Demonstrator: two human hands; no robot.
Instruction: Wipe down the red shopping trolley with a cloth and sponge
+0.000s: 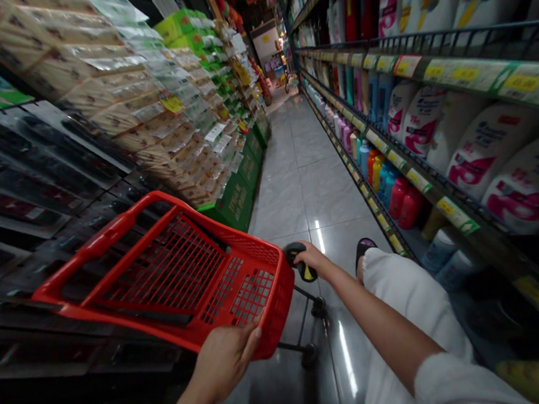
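Observation:
A red plastic shopping basket (pixel 170 271) on a wheeled black frame tilts in front of me in a shop aisle, and nothing shows inside it. My left hand (pixel 224 359) grips the basket's near rim, fingers curled over the edge. Farther forward, my right hand (pixel 311 261) is closed round the black handle grip (pixel 295 254) at the basket's right side. My leg in white trousers and a dark sandal (pixel 363 249) show below the right arm.
Shelves (pixel 430 70) of bottles with yellow price tags line the right. Stacked packaged goods (pixel 151 99) and green display boxes (pixel 235 202) line the left. A grey tiled floor (pixel 310 178) runs ahead between them. The cart's wheels (pixel 311 353) rest on the floor.

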